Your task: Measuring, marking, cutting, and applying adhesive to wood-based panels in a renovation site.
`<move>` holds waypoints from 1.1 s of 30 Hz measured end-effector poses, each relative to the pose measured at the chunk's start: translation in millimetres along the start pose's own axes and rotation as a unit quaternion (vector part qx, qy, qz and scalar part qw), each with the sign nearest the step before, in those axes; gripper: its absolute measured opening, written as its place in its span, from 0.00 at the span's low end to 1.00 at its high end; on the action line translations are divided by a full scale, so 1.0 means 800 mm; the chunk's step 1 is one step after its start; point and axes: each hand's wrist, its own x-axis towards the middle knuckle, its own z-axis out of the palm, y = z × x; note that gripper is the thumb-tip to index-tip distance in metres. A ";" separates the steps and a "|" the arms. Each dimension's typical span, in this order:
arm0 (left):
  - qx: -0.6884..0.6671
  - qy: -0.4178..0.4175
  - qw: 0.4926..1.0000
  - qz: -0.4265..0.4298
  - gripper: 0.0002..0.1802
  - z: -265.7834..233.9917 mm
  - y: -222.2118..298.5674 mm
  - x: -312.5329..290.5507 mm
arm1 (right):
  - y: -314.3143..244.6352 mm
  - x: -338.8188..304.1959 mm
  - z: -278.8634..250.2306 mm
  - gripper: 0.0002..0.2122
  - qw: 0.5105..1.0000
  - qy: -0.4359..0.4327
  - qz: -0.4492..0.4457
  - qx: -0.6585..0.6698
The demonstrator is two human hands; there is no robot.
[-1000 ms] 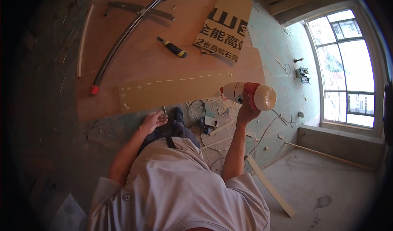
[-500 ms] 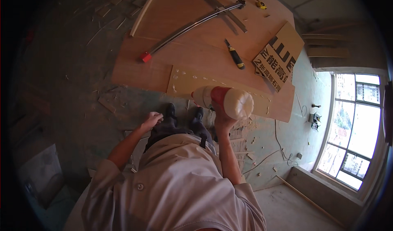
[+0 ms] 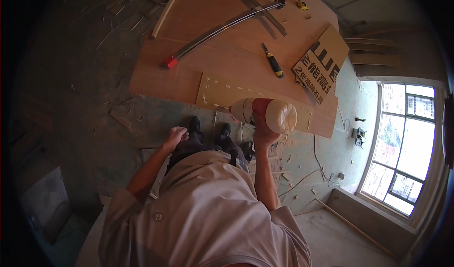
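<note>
My right hand [image 3: 266, 137] grips a large white glue bottle [image 3: 279, 116] with a red label. The bottle is tipped over, its narrow end pointing left and its base raised to the right. Under it a pale board strip [image 3: 218, 93] lies along the near edge of the wooden panel, with white glue dabs along its edges. Part of the strip is hidden behind the bottle. My left hand [image 3: 178, 135] hangs off the panel with curled fingers. Whether anything is in it does not show.
On the wooden panel [image 3: 156, 80] lie a utility knife [image 3: 273, 64], a long metal bar clamp [image 3: 222, 28] with a red end, a tape measure [image 3: 301, 5] and printed cardboard [image 3: 326, 61]. Scraps and a cable [image 3: 316, 159] litter the floor. A window [image 3: 399, 144] stands at the right.
The glue bottle and my right hand have shifted slightly to the right. My left hand stays nearly in place with its fingers curled. The whole view has moved a little.
</note>
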 end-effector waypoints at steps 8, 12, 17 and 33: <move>0.166 0.062 0.984 0.015 0.12 -0.018 0.019 0.007 | 0.045 0.020 -0.066 0.29 0.994 0.109 0.023 -0.003; 0.224 0.038 0.974 0.014 0.14 -0.004 0.014 0.010 | 0.055 0.039 -0.099 0.28 0.993 0.117 0.022 -0.019; 0.311 0.018 0.950 0.031 0.15 0.019 0.009 0.021 | 0.076 0.061 -0.148 0.28 0.983 0.173 0.031 -0.061; 0.402 0.048 0.913 0.055 0.16 0.068 -0.029 0.026 | 0.172 0.159 -0.294 0.28 0.959 0.270 0.037 -0.084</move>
